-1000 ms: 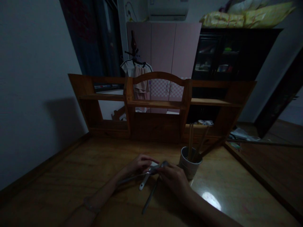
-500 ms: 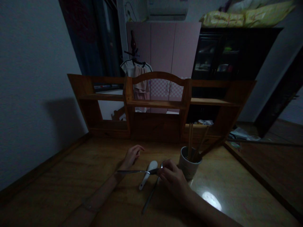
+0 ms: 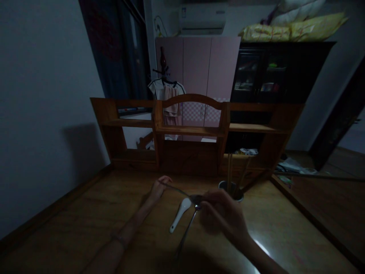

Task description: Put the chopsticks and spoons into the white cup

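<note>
My right hand [image 3: 225, 213] is closed around the head end of a metal spoon [image 3: 178, 189], whose thin handle points left toward my other hand. Just below the fingertips is a second metal utensil [image 3: 186, 230], its handle slanting down and left; I cannot tell if it is held or rests on the table. A white ceramic spoon [image 3: 179, 215] lies on the wooden table [image 3: 137, 243] between my hands. My left hand [image 3: 158, 189] has its fingers loosely stretched, and the handle's tip overlaps it in view; contact is unclear.
Behind my right hand stands a cup [image 3: 238, 196] with chopsticks [image 3: 229, 173], partly hidden. A wooden shelf unit [image 3: 191, 131] runs along the table's far edge, with a wall [image 3: 51, 114] at the left. The room is dim.
My right hand has risen slightly and shifted right, now covering more of the cup. The held spoon's handle has swung from nearly level to tilting up and left, its tip at my left hand.
</note>
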A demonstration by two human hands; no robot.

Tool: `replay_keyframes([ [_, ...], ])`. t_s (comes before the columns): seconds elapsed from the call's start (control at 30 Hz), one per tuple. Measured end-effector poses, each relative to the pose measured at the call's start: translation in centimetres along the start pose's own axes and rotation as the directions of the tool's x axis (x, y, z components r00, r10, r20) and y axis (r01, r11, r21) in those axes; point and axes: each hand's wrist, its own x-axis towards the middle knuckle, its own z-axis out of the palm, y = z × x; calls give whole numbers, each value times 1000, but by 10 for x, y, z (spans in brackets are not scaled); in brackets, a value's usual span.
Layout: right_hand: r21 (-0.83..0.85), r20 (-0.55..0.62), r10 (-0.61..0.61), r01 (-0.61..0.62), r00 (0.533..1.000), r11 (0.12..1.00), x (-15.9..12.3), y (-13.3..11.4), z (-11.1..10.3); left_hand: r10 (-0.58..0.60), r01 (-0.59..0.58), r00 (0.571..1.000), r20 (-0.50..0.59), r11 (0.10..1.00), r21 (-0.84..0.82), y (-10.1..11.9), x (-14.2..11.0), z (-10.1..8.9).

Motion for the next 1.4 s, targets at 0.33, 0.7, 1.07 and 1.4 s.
replay_keyframes([
  [0.33,-116,-403,137,-199,905,973,76,-77,-141,48,-48,999,0,998,27,-1,-2,-1],
  [0.7,-574,18,218,-169,976,801,110,-27,-121,112,-120,991,78,987,106,-2,-5,8],
  [1.07,-711,97,279,-130,955,692,119,20,-87,105,-116,989,107,987,111,9,-13,11],
  [1.4,-734,-14,215,-156,977,660,130,18,-90,135,-148,983,124,984,95,2,-10,10],
])
